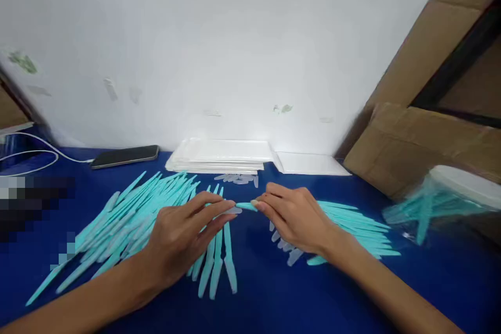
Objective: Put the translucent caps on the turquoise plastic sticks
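Observation:
A slim turquoise facial razor (246, 206) is held level between my two hands above the table. My left hand (178, 235) pinches its left end, with a translucent blade cap (235, 210) at the fingertips; whether the cap is on the blade I cannot tell. My right hand (299, 219) grips the right end between thumb and fingers. Below my left hand lie several razors (216, 266) side by side. Left of it is a large pile of razors (133, 219). More razors (356, 227) lie in a row beyond my right wrist, with loose translucent caps (294, 256) beneath that hand.
More small clear caps (238, 179) lie before a stack of white trays (223, 151) at the wall. A phone (125, 156) on a white cable is at back left. On the right, a white-lidded clear tub (465, 188) holds turquoise razors beside a cardboard box (422, 151).

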Motion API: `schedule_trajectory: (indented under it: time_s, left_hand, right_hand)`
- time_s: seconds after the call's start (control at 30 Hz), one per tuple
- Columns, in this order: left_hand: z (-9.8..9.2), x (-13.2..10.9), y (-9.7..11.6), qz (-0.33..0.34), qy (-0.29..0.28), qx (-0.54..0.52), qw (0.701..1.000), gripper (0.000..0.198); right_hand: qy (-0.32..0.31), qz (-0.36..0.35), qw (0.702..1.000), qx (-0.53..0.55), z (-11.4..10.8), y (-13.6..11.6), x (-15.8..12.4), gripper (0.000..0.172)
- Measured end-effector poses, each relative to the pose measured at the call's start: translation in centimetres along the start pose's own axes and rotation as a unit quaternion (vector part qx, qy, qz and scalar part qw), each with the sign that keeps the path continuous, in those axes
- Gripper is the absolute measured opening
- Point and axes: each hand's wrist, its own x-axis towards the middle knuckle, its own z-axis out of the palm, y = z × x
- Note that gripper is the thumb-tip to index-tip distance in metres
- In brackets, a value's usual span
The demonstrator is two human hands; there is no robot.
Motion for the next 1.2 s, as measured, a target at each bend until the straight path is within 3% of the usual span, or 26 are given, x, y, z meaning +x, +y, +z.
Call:
schedule_trajectory:
  time_s: [0.2,0.5,0.93,1.1,1.2]
  left_hand:
    - [-0.1,-0.9,-0.1,0.006,-0.015,-0.005,1.0,0.03]
    - [-0.3,-0.1,0.3,0.016,0.011,0.016,1.0,0.027]
    - [0.1,-0.8,0.7,0.054,-0.011,-0.058,0.997,0.032]
    - [0.0,-0.9,1.2,0.051,0.006,-0.073,0.996,0.033]
    - [0.2,-1.1,1.1,0.042,-0.013,-0.068,0.997,0.033]
  right_hand:
    - [-0.03,-0.031,0.999,0.02,0.4,-0.9,0.2,0.045]
    - [0.016,-0.018,1.0,0.009,-0.3,0.2,0.0,0.046]
    - [-0.038,-0.048,0.998,0.003,0.7,-1.5,-0.1,0.042]
    - [-0.036,-0.06,0.998,0.011,1.0,-1.9,-0.5,0.043]
    - [-0.046,-0.06,0.997,0.015,1.0,-1.9,-0.4,0.04]
